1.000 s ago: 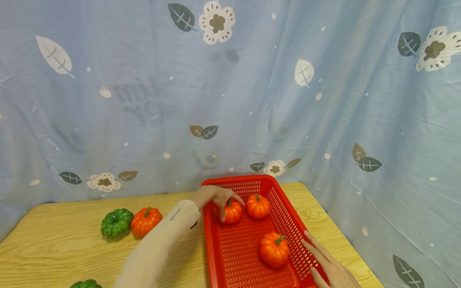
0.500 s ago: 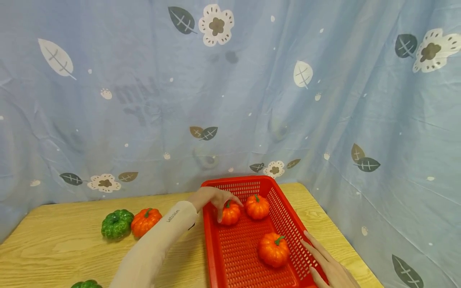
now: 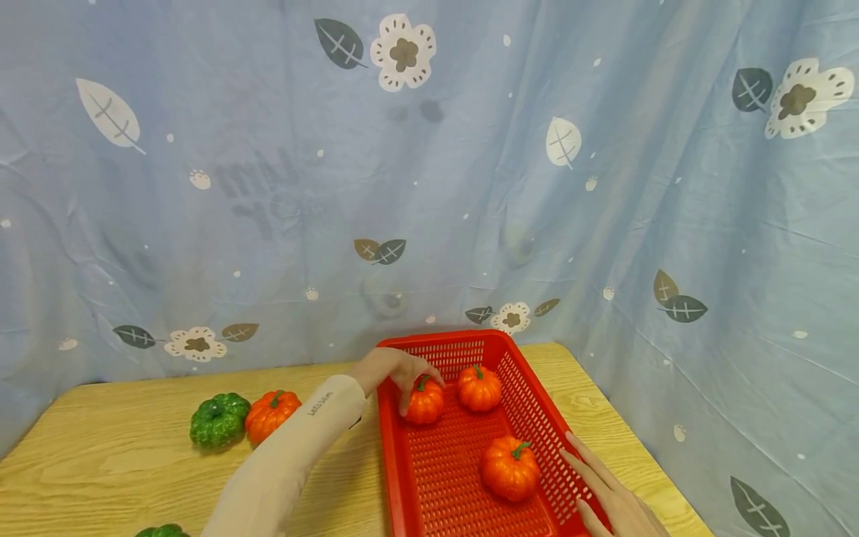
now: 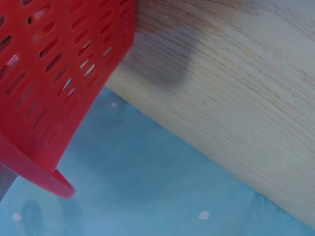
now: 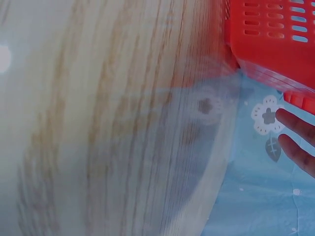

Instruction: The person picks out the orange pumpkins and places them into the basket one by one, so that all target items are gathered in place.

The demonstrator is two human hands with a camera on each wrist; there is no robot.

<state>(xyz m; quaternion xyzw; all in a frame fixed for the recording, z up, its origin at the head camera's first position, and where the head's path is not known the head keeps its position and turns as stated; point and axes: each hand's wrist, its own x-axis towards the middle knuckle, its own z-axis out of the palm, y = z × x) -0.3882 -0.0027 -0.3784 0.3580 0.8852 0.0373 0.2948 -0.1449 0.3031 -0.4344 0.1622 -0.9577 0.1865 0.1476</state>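
Note:
Over the far left corner of the red plastic basket (image 3: 391, 455), my left hand (image 3: 405, 368) grips a small orange pumpkin (image 3: 426, 406), with thumb and fingers bent down on either side of it. A second orange pumpkin (image 3: 479, 388) sits just to its right. Nearer to me in the basket lies a third orange pumpkin (image 3: 510, 470) with a green stem. My right hand (image 3: 614, 492) rests along the basket's right rim with its fingers extended. Two of its fingertips (image 5: 295, 123) show in the right wrist view. The left wrist view shows the basket's slotted wall (image 4: 64, 64) but no hand.
On the wooden table (image 3: 121, 447) left of the basket, a green pumpkin (image 3: 219, 422) stands against an orange pumpkin (image 3: 271, 416). Another green pumpkin (image 3: 163, 530) is cut off at the bottom edge. A blue patterned curtain (image 3: 429, 186) hangs behind and on the right.
My left hand has shifted slightly left with the pumpkin, widening the gap to the pumpkin beside it. My right hand stays at the basket rim.

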